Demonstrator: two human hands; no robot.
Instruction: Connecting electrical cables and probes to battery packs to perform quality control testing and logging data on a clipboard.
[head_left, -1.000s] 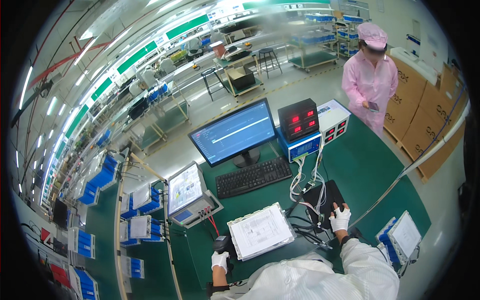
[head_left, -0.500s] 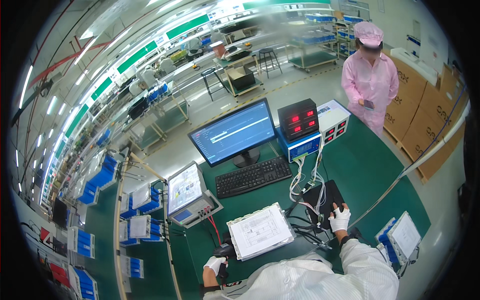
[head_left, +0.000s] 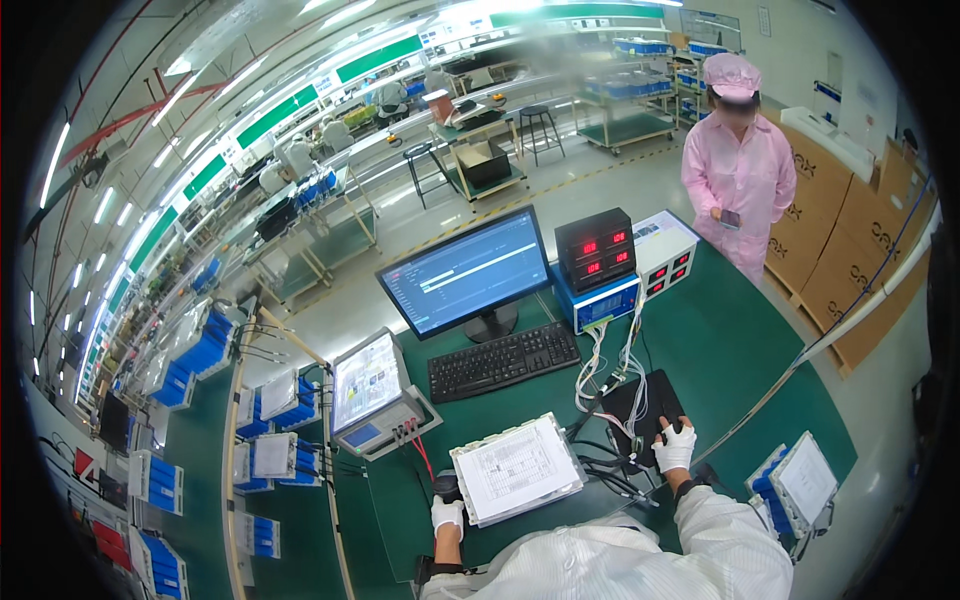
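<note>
My left hand [head_left: 448, 516], in a white glove, is closed around a black handheld barcode scanner [head_left: 447, 487] at the left edge of a flat pack. On top of that pack lies a printed sheet [head_left: 525, 468]; black cables leave its right side. My right hand [head_left: 675, 447], in a white glove with bare fingertips, curves over a dark computer mouse, mostly hidden against the black mouse pad [head_left: 655, 393]. White wire bundles [head_left: 597, 365] run down to connectors beside the pad.
Behind are a keyboard [head_left: 503, 361], monitor [head_left: 465, 270] and red-digit meters [head_left: 597, 250]. A tester [head_left: 378, 395] stands left, a blue battery pack [head_left: 795, 485] right. Beyond the green table [head_left: 760, 350] stands a person in pink [head_left: 738, 170] holding a phone. More blue packs [head_left: 290, 455] fill the left shelves.
My left hand has moved forward with the scanner, whose head now sits nearer the pack's left edge. My right hand has shifted slightly toward me. The person in pink has moved the phone slightly.
</note>
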